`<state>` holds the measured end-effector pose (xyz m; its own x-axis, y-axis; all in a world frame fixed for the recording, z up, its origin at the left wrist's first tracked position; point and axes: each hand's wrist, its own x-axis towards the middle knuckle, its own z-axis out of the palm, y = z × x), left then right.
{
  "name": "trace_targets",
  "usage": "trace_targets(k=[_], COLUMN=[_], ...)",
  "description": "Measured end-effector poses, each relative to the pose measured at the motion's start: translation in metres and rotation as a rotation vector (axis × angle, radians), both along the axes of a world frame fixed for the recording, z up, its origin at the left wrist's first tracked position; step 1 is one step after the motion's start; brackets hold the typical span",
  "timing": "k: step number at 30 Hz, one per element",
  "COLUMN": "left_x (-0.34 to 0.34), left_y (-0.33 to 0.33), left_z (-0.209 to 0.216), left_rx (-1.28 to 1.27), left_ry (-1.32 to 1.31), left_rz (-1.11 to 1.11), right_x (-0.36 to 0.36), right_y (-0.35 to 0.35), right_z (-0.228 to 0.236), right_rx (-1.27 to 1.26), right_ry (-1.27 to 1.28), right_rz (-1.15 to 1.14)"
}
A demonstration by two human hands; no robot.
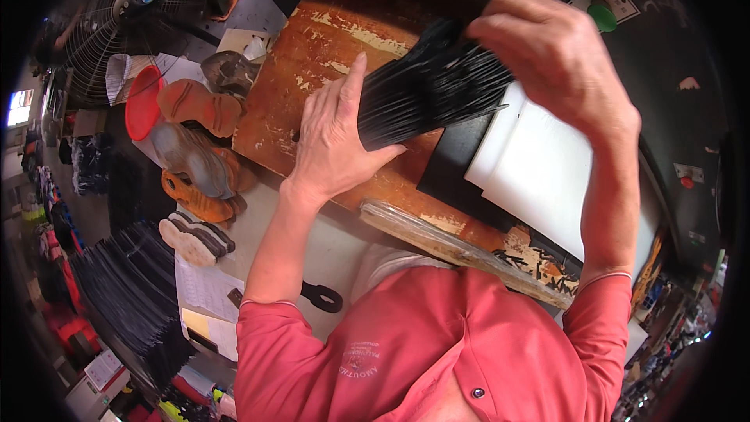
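The bundle of thin black strips (426, 94) sits over the worn brown board (277, 105), between the two hands, with its left end against the inner side of the left hand (328, 133) and its upper right end just below the fingers of the right hand (555, 55). The left hand is spread wide, index finger extended and thumb stretched along the bundle's near edge, bracing the strips without closing around them. The right hand is partly curled, fingertips bent toward the strips; whether it pinches any cannot be told.
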<state>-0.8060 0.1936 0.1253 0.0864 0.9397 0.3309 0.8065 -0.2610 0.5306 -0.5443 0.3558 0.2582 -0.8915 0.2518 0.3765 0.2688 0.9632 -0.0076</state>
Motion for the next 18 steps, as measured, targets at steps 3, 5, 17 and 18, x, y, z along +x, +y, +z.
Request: trace_targets(k=[3,5,17,18], left_x=[0.001,0.002,0.012,0.011], left_y=[0.001,0.003,0.006,0.01], left_z=[-0.002,-0.001,0.009,0.009], left_rx=[-0.037,-0.015,0.2,0.173], left_ry=[0.002,0.021,0.187,0.172], left_rz=[0.023,-0.007,0.001,-0.022], right_x=[0.017,0.023,-0.027,-0.021], right_y=[0.012,0.023,0.069,0.07], right_z=[0.039,0.048,-0.106,-0.111], right_rx=[0.041,0.088,-0.369,-0.426], right_ry=[0.186,0.483,0.005,-0.036], right_rz=[-0.083,-0.307,0.061,0.056])
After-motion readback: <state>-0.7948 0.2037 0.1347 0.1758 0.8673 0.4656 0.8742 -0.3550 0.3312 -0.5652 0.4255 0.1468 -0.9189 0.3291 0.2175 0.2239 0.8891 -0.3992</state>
